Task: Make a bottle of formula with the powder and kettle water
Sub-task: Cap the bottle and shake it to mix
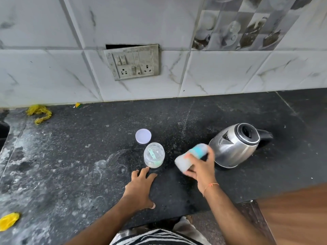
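Observation:
My right hand [200,167] grips a baby bottle [182,162] with a teal collar and cap, held tilted and motion-blurred just above the black counter [88,156]. The bottle looks milky white inside. My left hand [140,186] rests flat on the counter with fingers spread, fingertips just short of a clear powder jar [154,157]. The jar stands without its lid, and a teal scoop lies inside. Its pale lilac lid [143,136] lies behind it. A steel kettle [235,147] with a black handle stands to the right of the bottle, lid shut.
Yellow scraps lie at the back left [39,113] and at the front left edge [8,221]. A switch and socket plate [132,61] sits on the tiled wall. The counter's front edge runs just before my body; a wooden surface [297,218] lies at lower right.

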The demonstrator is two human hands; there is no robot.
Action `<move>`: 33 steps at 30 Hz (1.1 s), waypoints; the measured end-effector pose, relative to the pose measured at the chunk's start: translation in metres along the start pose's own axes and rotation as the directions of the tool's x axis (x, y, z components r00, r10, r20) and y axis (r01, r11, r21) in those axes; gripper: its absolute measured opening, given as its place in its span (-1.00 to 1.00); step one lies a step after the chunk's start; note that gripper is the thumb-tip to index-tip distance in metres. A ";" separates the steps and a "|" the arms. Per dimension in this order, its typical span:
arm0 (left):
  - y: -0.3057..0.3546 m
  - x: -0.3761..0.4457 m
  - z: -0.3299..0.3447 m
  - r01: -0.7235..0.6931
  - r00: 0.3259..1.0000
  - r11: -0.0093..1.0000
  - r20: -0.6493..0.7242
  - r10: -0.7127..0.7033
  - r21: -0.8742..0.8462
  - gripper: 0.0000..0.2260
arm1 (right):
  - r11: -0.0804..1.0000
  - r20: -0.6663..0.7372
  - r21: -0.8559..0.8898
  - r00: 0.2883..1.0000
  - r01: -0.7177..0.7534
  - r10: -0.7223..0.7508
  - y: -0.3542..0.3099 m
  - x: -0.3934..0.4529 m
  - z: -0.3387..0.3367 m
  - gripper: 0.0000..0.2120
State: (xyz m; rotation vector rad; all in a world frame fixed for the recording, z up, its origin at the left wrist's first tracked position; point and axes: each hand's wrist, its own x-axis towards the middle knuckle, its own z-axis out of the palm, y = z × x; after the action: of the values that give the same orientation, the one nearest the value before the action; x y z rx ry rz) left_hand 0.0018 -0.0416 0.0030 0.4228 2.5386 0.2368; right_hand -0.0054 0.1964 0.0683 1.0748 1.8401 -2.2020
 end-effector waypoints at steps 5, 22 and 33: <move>0.000 -0.001 0.001 0.013 1.000 1.000 0.006 -0.013 -0.006 0.13 | 0.981 0.153 -0.179 0.983 -0.069 0.097 0.002 -0.002 0.001 -0.22; -0.001 -0.001 0.002 0.009 1.000 1.000 -0.005 -0.009 -0.010 0.13 | 0.991 0.126 -0.131 0.992 -0.006 0.023 0.002 -0.001 0.009 -0.25; 0.001 0.001 0.002 0.019 1.000 1.000 0.014 -0.019 -0.017 0.14 | 0.999 0.082 -0.027 0.996 -0.043 0.045 -0.006 0.008 0.005 -0.23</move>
State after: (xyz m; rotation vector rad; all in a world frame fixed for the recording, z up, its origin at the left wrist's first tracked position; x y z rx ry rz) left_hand 0.0023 -0.0399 0.0014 0.3922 2.5242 0.2481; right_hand -0.0171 0.1967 0.0691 0.9937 1.7888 -2.1584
